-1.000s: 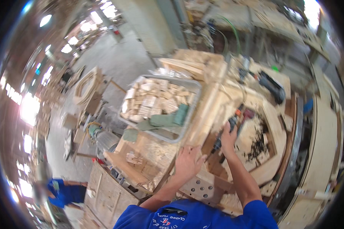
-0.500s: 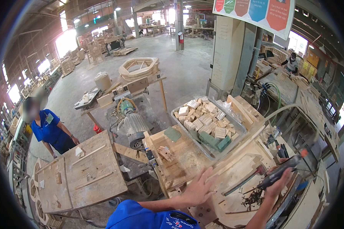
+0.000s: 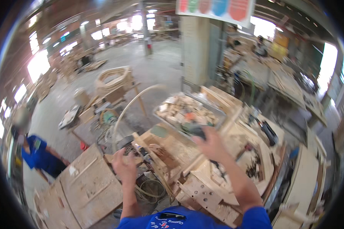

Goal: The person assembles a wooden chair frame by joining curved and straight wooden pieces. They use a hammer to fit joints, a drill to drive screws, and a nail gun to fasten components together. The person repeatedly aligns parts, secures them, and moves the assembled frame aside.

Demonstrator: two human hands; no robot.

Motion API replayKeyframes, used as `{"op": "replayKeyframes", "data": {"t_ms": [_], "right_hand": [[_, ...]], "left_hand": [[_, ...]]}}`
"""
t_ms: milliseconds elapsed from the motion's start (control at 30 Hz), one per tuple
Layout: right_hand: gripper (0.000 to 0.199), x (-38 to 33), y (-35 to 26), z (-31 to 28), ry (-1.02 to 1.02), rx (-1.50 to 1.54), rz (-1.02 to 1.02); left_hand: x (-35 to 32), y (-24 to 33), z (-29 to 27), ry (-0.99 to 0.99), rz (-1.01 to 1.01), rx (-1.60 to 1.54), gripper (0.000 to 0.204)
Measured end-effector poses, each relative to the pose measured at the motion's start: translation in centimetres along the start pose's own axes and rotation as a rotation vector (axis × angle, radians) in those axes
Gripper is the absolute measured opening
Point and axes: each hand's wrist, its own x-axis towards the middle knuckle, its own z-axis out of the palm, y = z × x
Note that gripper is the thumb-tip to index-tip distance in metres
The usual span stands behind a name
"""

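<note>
In my right hand [image 3: 214, 145] is a black straight-bodied power screwdriver [image 3: 197, 131] with an orange end, blurred by motion, in front of the tray of wood blocks [image 3: 222, 123]. My left hand [image 3: 124, 166] is raised over the gap between the two benches, its fingers apart and loosely bent. A pale hose [image 3: 132, 102] arcs down just behind those fingers; whether they touch it I cannot tell. Below my hands lies a wooden piece with several round holes [image 3: 204, 194]. Dark screws [image 3: 253, 170] are heaped on the bench to the right.
Another black tool [image 3: 269, 133] lies at the bench's right side. A wooden table [image 3: 90, 183] with strips stands at left, and a person in blue [image 3: 44, 154] is beyond it. Behind are an octagonal wooden frame stack [image 3: 112, 78] and a pillar [image 3: 195, 53].
My right hand has swung left and away from me with the screwdriver. My left hand has moved left, off the bench. The hose now arcs on the left, and the view has turned right.
</note>
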Motion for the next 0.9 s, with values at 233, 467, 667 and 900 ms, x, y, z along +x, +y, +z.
{"op": "replayKeyframes", "data": {"t_ms": [233,467,667,900], "right_hand": [[0.044,2.4,-3.3,14.3,-0.422,-0.199,-0.017],[0.027,1.4,0.2,16.1,-0.148,-0.544,-0.325],[0.024,0.6,5.6,5.5,-0.136,0.336,0.085],[0.038,-4.3,36.2,-9.8,1.023,1.505,0.926]], "left_hand": [[-5.4,-6.1,-3.5,-0.154,-0.12,0.085,0.031],[-4.2,2.5,-0.4,-0.232,0.0,-0.197,0.024],[-1.9,2.1,2.7,-0.052,0.297,0.108,0.025],[-0.1,8.9,4.9,-0.086,0.042,0.142,0.028]]}}
